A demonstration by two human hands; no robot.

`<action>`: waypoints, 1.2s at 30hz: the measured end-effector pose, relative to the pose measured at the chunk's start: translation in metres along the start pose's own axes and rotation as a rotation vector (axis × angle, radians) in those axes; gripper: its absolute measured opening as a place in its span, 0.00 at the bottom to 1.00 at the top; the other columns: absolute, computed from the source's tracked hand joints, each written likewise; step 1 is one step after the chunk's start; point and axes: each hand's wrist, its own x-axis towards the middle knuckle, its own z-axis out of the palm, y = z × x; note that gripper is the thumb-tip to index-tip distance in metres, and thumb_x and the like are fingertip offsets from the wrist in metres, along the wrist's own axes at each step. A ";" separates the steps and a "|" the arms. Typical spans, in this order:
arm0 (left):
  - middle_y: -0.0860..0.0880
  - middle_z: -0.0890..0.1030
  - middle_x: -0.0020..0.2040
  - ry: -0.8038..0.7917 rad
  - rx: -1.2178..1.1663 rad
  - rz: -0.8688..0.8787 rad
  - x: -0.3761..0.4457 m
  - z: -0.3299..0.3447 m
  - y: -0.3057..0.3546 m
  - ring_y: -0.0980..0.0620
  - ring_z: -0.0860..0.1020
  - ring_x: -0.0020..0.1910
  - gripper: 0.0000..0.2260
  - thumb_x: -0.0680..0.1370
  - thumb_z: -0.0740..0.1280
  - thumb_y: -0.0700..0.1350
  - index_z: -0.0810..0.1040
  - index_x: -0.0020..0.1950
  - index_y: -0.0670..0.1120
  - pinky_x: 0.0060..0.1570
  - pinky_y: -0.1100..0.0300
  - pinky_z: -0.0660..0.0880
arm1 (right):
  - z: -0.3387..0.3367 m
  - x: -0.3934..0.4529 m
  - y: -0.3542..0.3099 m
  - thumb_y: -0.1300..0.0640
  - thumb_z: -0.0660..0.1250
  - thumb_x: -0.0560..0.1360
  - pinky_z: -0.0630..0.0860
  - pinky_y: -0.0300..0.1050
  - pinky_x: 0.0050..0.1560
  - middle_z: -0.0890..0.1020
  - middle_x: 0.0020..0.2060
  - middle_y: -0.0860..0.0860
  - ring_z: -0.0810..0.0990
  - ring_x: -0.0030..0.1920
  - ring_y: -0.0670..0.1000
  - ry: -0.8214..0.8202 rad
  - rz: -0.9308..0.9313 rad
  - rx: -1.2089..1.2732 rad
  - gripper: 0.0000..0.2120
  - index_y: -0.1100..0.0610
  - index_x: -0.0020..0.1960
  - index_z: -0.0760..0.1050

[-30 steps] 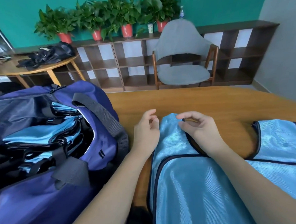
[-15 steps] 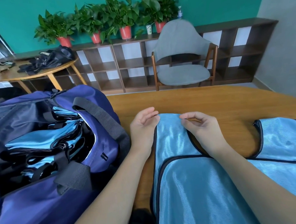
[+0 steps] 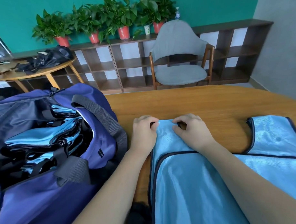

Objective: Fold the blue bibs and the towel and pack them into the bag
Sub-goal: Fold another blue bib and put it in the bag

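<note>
Two hands work at the far end of a blue bib that lies flat on the wooden counter, its dark-trimmed shoulder strap pointing away from the person. Left hand sits at the strap's left corner, fingers curled down and pinching the shiny cloth against the thumb. Right hand sits just beside it at the strap's right corner, fingers likewise curled over and pinching the top edge. Between the two hands the cloth bunches up slightly. To the right of this bib, the other shoulder strap of the same blue cloth lies spread on the counter, untouched. To the left of the bib, touching the left forearm, stands an open dark blue bag with grey handles; inside it sits a stack of folded bibs, blue with black trim. Beyond the counter stand a grey chair, a low wooden shelf against the green wall, and potted plants in red pots on top of the shelf.
</note>
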 end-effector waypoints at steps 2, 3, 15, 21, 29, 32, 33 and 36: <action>0.51 0.84 0.54 0.040 -0.010 0.064 -0.004 -0.003 0.006 0.49 0.77 0.57 0.07 0.79 0.70 0.38 0.86 0.53 0.47 0.55 0.73 0.62 | -0.001 -0.002 -0.003 0.49 0.68 0.78 0.70 0.52 0.66 0.80 0.57 0.49 0.75 0.61 0.55 0.018 -0.009 0.022 0.10 0.47 0.58 0.82; 0.53 0.84 0.53 0.051 -0.031 0.090 -0.007 -0.005 0.011 0.51 0.77 0.56 0.07 0.79 0.70 0.39 0.86 0.53 0.48 0.55 0.70 0.65 | -0.003 -0.005 -0.005 0.48 0.68 0.78 0.70 0.53 0.66 0.80 0.57 0.50 0.75 0.60 0.56 0.017 -0.016 0.024 0.10 0.48 0.58 0.82; 0.55 0.81 0.59 -0.626 0.001 0.009 -0.055 -0.064 0.061 0.62 0.80 0.52 0.22 0.75 0.74 0.59 0.78 0.68 0.55 0.54 0.66 0.73 | -0.152 -0.103 0.056 0.42 0.68 0.78 0.72 0.43 0.58 0.81 0.54 0.43 0.77 0.59 0.48 -0.110 0.009 -0.245 0.15 0.49 0.60 0.80; 0.50 0.80 0.60 -0.693 0.175 -0.056 -0.061 -0.078 0.069 0.54 0.78 0.54 0.26 0.74 0.77 0.52 0.75 0.70 0.53 0.54 0.62 0.70 | -0.217 -0.152 0.118 0.33 0.64 0.77 0.69 0.52 0.63 0.78 0.62 0.43 0.74 0.62 0.50 -0.194 0.180 -0.556 0.23 0.45 0.66 0.75; 0.54 0.82 0.43 -0.531 0.153 -0.083 -0.076 -0.081 0.068 0.57 0.78 0.45 0.06 0.76 0.75 0.44 0.83 0.50 0.54 0.49 0.69 0.72 | -0.221 -0.161 0.141 0.37 0.71 0.74 0.74 0.52 0.59 0.80 0.49 0.43 0.77 0.53 0.50 -0.131 0.284 -0.370 0.14 0.43 0.54 0.76; 0.57 0.78 0.33 -0.474 0.145 -0.054 -0.082 -0.081 0.072 0.60 0.75 0.36 0.12 0.77 0.73 0.45 0.78 0.36 0.56 0.33 0.73 0.66 | -0.221 -0.163 0.141 0.42 0.75 0.73 0.76 0.45 0.44 0.82 0.41 0.46 0.80 0.45 0.50 -0.090 0.307 -0.233 0.10 0.46 0.44 0.79; 0.55 0.79 0.33 -0.456 0.141 -0.057 -0.083 -0.083 0.074 0.58 0.76 0.36 0.11 0.78 0.72 0.45 0.78 0.36 0.55 0.33 0.72 0.66 | -0.222 -0.164 0.139 0.44 0.75 0.73 0.74 0.44 0.40 0.83 0.38 0.47 0.80 0.42 0.50 -0.072 0.304 -0.198 0.09 0.47 0.42 0.80; 0.54 0.84 0.36 -0.427 0.083 -0.063 -0.084 -0.091 0.078 0.52 0.81 0.40 0.07 0.78 0.72 0.47 0.81 0.39 0.52 0.41 0.63 0.73 | -0.227 -0.169 0.128 0.47 0.77 0.73 0.71 0.41 0.36 0.83 0.36 0.46 0.79 0.39 0.49 -0.031 0.280 -0.062 0.07 0.48 0.39 0.83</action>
